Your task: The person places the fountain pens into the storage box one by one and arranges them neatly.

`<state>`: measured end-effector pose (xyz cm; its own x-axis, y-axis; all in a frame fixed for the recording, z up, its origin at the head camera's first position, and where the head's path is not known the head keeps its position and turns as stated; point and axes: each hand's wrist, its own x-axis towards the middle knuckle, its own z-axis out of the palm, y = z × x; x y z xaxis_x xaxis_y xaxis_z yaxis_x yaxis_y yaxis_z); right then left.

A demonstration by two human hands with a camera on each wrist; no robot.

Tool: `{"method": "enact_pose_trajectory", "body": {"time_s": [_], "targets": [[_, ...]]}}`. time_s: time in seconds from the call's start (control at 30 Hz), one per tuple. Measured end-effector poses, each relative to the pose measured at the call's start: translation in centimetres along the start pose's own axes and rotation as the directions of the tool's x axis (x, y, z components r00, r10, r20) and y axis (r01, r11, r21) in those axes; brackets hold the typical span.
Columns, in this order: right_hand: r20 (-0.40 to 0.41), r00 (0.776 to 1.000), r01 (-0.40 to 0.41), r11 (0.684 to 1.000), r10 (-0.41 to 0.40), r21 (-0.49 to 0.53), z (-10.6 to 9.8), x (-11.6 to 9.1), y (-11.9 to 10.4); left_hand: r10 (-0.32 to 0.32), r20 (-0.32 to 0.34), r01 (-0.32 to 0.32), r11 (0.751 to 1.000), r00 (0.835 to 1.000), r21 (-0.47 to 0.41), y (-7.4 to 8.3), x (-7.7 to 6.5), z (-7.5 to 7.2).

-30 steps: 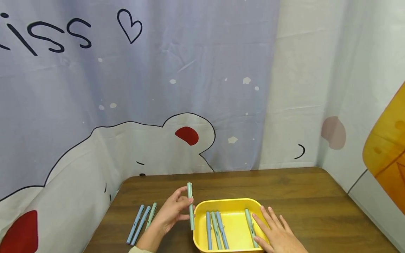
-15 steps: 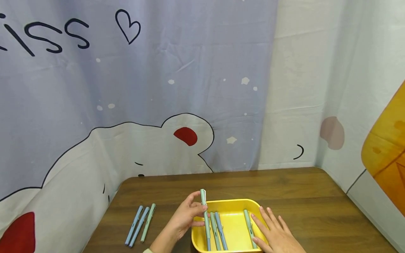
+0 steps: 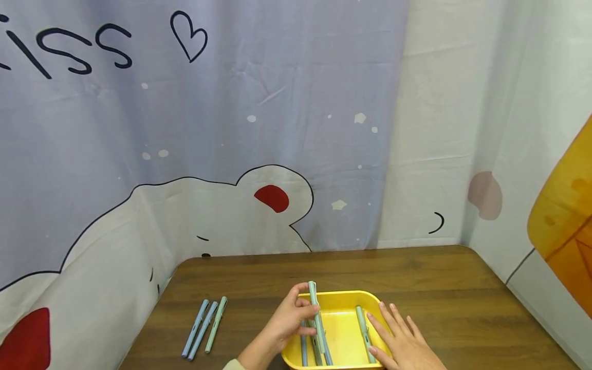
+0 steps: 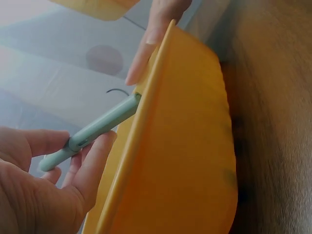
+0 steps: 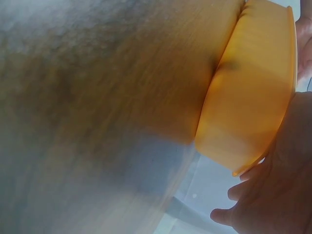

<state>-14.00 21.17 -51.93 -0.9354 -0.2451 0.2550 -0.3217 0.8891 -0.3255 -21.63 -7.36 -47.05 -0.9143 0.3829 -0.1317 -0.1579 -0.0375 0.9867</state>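
Observation:
My left hand [image 3: 291, 319] pinches a pale green pen [image 3: 316, 313] between thumb and fingers, over the left part of a yellow tray [image 3: 342, 294]. The left wrist view shows that green pen [image 4: 105, 121] slanting toward the tray's rim [image 4: 146, 112]. Inside the tray, a blue pen [image 3: 303, 347], a green pen and another blue pen lie side by side, partly hidden by the hand and held pen. A further green pen [image 3: 364, 331] lies at the tray's right side. My right hand [image 3: 407, 341] rests with spread fingers on the tray's right rim.
Left of the tray on the brown wooden table [image 3: 416, 272] lie two blue pens [image 3: 195, 329] and one green pen [image 3: 216, 325], roughly parallel. A printed curtain [image 3: 277, 103] hangs behind the table and along its sides.
My left hand has carried the green pen rightward from beside the tray's left edge to above the pens inside it. The right hand stays at the tray's right rim.

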Motion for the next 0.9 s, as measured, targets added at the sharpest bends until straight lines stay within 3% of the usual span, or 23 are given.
{"method": "enact_pose_trajectory", "body": {"time_s": [0.23, 0.5, 0.73, 0.9], "targets": [[-0.020, 1.000, 0.014, 0.999, -0.015, -0.031, 0.1, 0.1, -0.1, -0.010, 0.013, 0.010, 1.000, 1.000, 0.007, 0.2, 0.4, 2.1], [0.016, 1.000, 0.013, 0.999, -0.013, -0.030, -0.2, 0.2, 0.0, -0.001, -0.013, 0.002, 0.999, 1.000, 0.035, -0.3, 0.9, 4.3], [-0.006, 0.999, 0.037, 0.998, -0.038, -0.049, -0.4, 0.2, 0.0, 0.010, -0.007, -0.009, 0.996, 1.000, 0.087, -1.3, 1.6, 5.5], [0.004, 0.999, 0.036, 0.999, -0.036, -0.037, -0.3, 0.1, -0.1, -0.015, -0.009, 0.016, 0.992, 1.000, 0.127, -1.8, 2.1, 6.2]]}}
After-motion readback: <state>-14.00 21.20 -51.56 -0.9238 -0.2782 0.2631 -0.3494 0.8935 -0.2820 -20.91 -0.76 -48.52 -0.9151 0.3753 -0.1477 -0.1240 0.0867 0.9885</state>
